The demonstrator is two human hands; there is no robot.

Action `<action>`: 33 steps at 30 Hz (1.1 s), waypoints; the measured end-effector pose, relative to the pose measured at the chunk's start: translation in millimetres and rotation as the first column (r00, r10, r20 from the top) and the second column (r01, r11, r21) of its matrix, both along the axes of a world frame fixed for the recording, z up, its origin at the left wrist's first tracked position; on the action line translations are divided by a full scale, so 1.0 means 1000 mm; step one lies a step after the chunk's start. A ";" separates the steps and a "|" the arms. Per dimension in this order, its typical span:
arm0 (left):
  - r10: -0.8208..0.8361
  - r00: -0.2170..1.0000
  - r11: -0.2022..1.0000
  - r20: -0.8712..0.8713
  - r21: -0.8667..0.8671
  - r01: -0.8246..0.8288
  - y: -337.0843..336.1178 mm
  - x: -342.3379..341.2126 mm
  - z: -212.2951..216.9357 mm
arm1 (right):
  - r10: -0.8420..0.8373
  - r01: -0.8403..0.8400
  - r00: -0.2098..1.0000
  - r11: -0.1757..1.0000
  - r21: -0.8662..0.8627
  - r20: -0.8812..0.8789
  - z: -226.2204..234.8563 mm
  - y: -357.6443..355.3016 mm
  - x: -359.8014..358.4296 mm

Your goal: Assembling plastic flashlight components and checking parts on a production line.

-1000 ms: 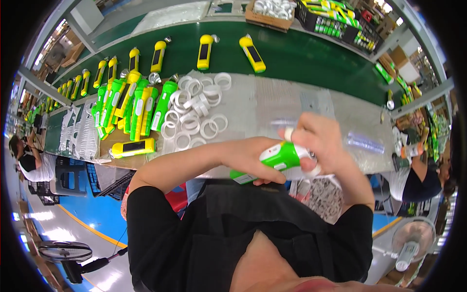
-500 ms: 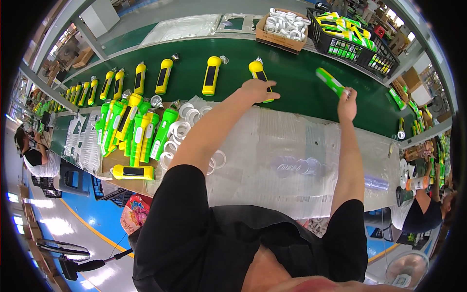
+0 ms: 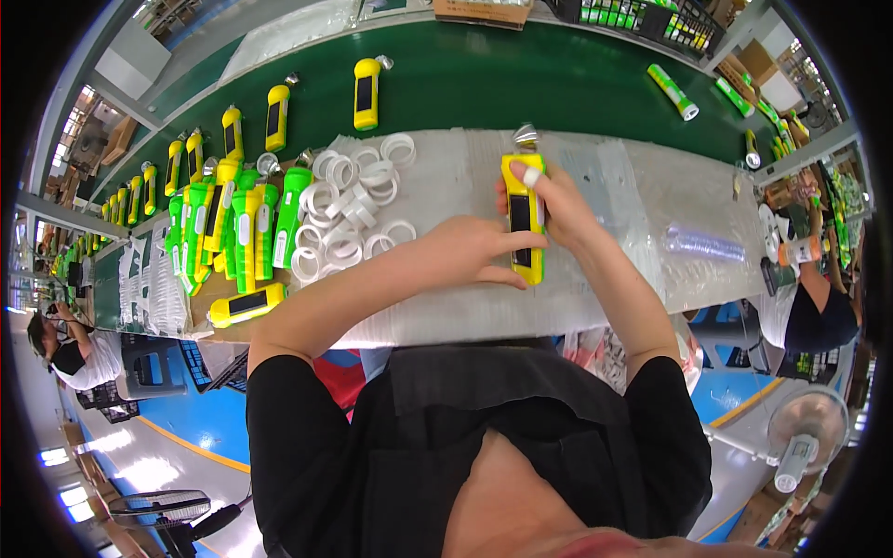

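Faced one long green belt [image 3: 502, 84], with one pale, plastic-covered table [image 3: 446, 177] along the near edge. Counted one cardboard box [image 3: 484, 13] and one black crate [image 3: 637, 31] beyond the belt, two fans [image 3: 805, 437] low at either side, and two co-workers [image 3: 88, 358], one far left, one far right.

Gripped one yellow flashlight [image 3: 521, 212] in the right hand [image 3: 560, 205] over the middle of the table, dark panel facing up, one silvery reflector [image 3: 526, 138] at the far end; wore one white band [image 3: 531, 177] on the right thumb. Spread the left hand [image 3: 474, 251] at the same flashlight, index finger across the near half, thumb lower down; could not tell whether grasping or merely touching.

Counted seven standout yellow flashlights [image 3: 366, 93] along the belt's left half, with farther ones too small to number, and one green flashlight [image 3: 672, 90] toward the right. Noted one overlapped, uncountable flashlight heap [image 3: 244, 232] at the table's left, one separate flashlight [image 3: 249, 304] lying just nearer, over a dozen white rings [image 3: 355, 206] beside the heap, and one clear ribbed bundle [image 3: 704, 244] at right.
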State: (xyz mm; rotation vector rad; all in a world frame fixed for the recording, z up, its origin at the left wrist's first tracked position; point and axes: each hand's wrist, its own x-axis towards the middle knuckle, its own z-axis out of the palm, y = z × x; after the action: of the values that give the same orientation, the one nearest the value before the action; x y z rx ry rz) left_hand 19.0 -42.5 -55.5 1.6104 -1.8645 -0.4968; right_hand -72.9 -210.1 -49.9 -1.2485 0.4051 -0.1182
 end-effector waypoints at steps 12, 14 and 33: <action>0.212 0.822 0.959 -0.528 -0.051 -0.280 0.053 -0.009 0.011 | 0.364 -0.362 0.925 0.931 -0.034 0.106 0.012 0.091 -0.081; 0.258 0.804 0.930 -0.536 -0.087 -0.357 0.057 -0.026 0.007 | 0.271 -0.269 0.956 0.963 -0.033 0.117 0.004 0.100 -0.084; 0.541 0.814 0.838 0.210 -0.209 -0.503 -0.033 -0.058 -0.044 | -0.435 0.416 0.888 0.898 0.142 0.149 -0.025 0.071 -0.135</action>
State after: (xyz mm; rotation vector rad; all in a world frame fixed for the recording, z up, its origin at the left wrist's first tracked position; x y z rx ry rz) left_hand -38.7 -75.1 -99.1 2.0612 -1.4800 0.0991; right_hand -207.6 -138.9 -75.3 -1.0172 0.5200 -0.5750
